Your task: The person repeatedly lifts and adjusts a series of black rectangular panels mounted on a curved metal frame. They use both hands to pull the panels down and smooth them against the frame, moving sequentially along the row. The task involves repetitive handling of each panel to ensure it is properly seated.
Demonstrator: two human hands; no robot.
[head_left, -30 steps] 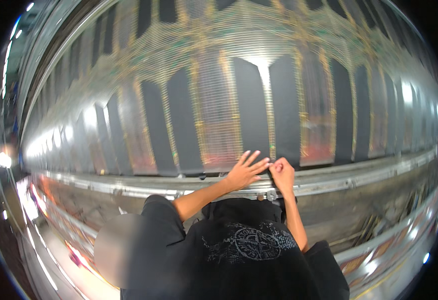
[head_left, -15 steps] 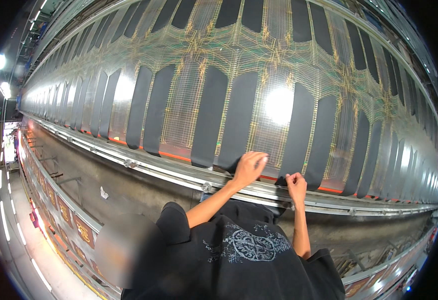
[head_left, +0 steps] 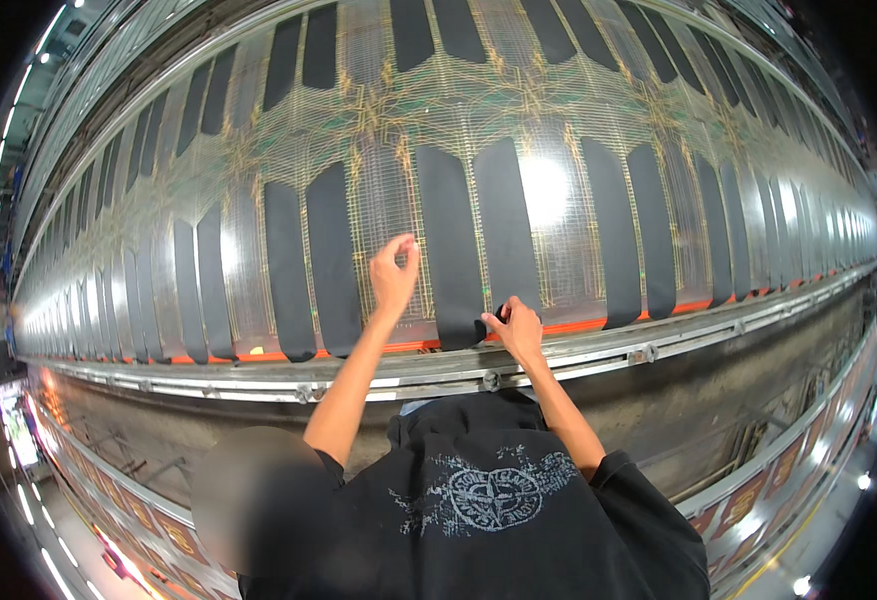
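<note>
My left hand (head_left: 395, 278) is raised over a see-through gridded strip of the long table (head_left: 383, 215), just left of a black fabric panel (head_left: 450, 250). Its fingertips are pinched together; whatever they hold, if anything, is too small to make out. At the table's near edge my right hand (head_left: 518, 328) pinches the lower end of a neighbouring black fabric panel (head_left: 511, 225). That end is bent up a little at the fingers, while the rest of the panel lies flat. Both panels have pointed upper ends.
Further black fabric panels (head_left: 333, 260) lie in pairs along both sides of the table. An orange strip (head_left: 573, 326) and a metal rail (head_left: 583, 363) run along the near edge. Framed dark-red printed panels (head_left: 743, 500) stand lower right.
My left hand has lifted from the near edge and moved up and left. My right hand has shifted left to the panel end where my left hand was. The view has turned slightly.
</note>
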